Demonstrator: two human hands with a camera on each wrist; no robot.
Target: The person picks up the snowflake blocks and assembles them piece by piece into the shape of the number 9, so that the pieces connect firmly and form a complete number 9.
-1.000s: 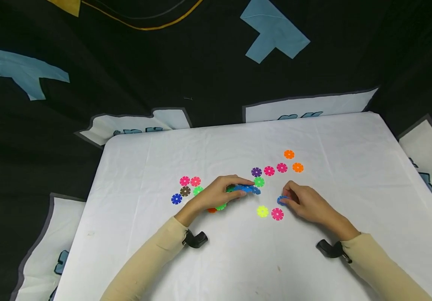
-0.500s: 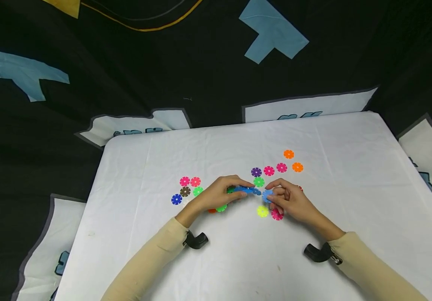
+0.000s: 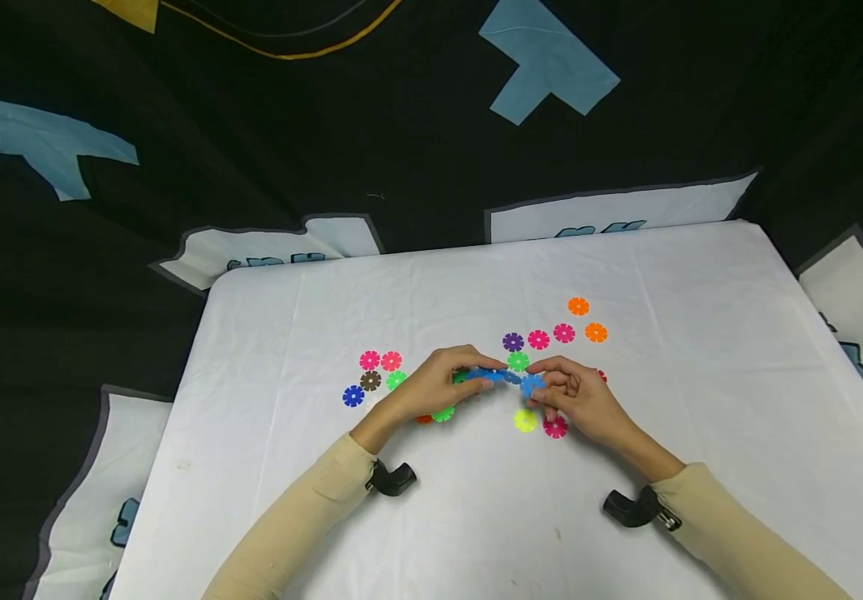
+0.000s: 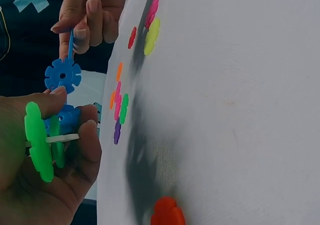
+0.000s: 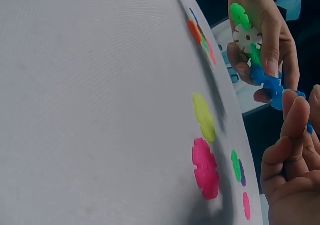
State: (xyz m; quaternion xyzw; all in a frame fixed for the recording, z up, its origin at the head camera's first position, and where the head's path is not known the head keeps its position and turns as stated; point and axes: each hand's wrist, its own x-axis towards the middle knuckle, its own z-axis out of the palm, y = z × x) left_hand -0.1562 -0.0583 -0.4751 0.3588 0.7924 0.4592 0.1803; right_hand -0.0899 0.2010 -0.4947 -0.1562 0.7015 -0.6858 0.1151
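My left hand (image 3: 425,388) holds a chain of slotted discs above the table. In the left wrist view the chain has a green disc (image 4: 39,142), a white disc (image 4: 70,137), a second green one and blue discs; its end blue disc (image 4: 56,77) points toward my right hand (image 3: 589,404). Between thumb and fingers, my right hand pinches a single blue slotted disc (image 3: 531,385). Seen edge-on in the left wrist view, this disc meets the rim of the chain's end disc, roughly at right angles. How deep their slots engage cannot be told. Fingers hide part of the chain.
Loose discs lie on the white table (image 3: 476,517): a yellow one (image 3: 525,420) and a pink one (image 3: 554,427) under my right hand. Purple (image 3: 513,342), pink and orange discs (image 3: 578,307) lie behind. A group with a brown disc (image 3: 370,380) lies left.
My right hand has moved left with the blue disc, from beside the pink disc up to the chain's end. My left hand has stayed almost still. A red disc now shows behind the right hand.
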